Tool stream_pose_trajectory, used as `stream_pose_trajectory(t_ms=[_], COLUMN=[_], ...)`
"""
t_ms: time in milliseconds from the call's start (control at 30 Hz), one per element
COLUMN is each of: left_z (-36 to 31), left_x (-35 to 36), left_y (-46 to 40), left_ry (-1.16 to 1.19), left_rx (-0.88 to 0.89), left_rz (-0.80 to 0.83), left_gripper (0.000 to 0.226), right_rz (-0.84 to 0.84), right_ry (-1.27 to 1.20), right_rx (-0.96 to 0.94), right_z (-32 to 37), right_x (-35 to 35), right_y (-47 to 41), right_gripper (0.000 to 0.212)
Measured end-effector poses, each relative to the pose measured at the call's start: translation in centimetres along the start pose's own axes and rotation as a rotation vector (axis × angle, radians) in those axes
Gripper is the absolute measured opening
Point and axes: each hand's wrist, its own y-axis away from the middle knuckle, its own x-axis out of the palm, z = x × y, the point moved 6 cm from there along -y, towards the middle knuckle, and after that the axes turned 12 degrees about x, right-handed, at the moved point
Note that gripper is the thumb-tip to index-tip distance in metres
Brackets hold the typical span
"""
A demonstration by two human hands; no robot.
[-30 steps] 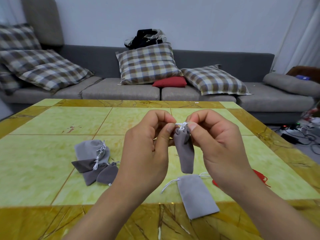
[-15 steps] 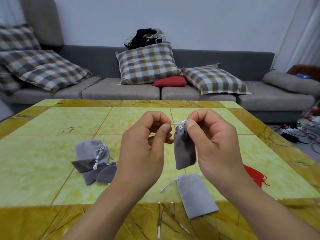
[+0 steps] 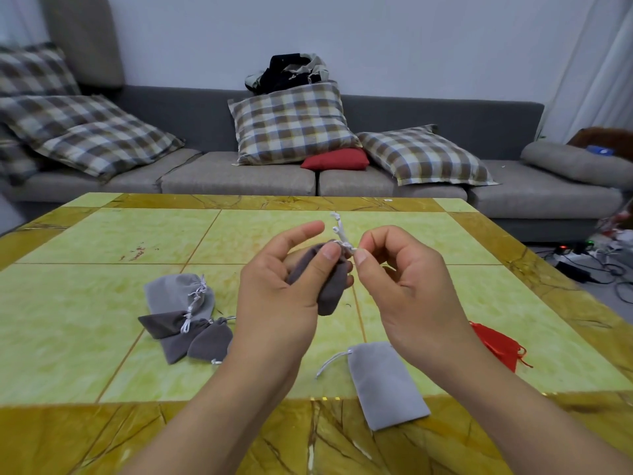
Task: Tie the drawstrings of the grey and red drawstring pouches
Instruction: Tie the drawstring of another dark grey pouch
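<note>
My left hand [image 3: 281,289] grips a dark grey pouch [image 3: 330,289] by its gathered neck, above the middle of the table. My right hand [image 3: 404,282] pinches the pouch's white drawstring [image 3: 340,234] right at the neck; the knotted cord ends stick upward. A flat light grey pouch [image 3: 387,383] with a loose white cord lies on the table below my right wrist. Red pouches [image 3: 496,344] lie at the right, partly hidden by my right forearm. Several grey pouches with drawn cords [image 3: 185,313] lie in a pile to the left.
The table [image 3: 102,303] has green tiles and a yellow marbled border. Behind it stands a grey sofa [image 3: 239,176] with plaid cushions and a red one. Cables and a power strip [image 3: 575,265] lie on the floor at the right.
The pouch hung down from both hands' pinch; now my left hand has wrapped round its neck and body, tilting it, while my right hand has shifted to the cord. The cord ends now point up.
</note>
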Motion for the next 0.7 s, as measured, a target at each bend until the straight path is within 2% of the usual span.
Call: stream_pose_trajectory(t_ms=[167,400,567,700], left_z=[-0.3,-0.1,0.0,0.2], left_x=[-0.5,-0.6,-0.9,-0.7], left_y=[0.3,0.5,0.5,0.4], left_ry=[-0.048,-0.034,-0.094,-0.138], left_rx=[0.073,0.058,0.064,0.079], left_rz=[-0.055,-0.134,-0.147,-0.110], left_gripper=[0.012,0.013,0.013,0.012], right_rz=[0.040,0.069,0.134,0.140], right_ry=[0.040,0.063,0.172,0.094], right_rx=[0.022,0.039,0.076,0.146], right_z=[-0.2,-0.3,-0.5,-1.3], right_x=[0.2,0.5,0.5,0.1], right_y=[-0.1,0.0,-0.3,-0.3], right_gripper=[0.016,0.015,0.018,0.015])
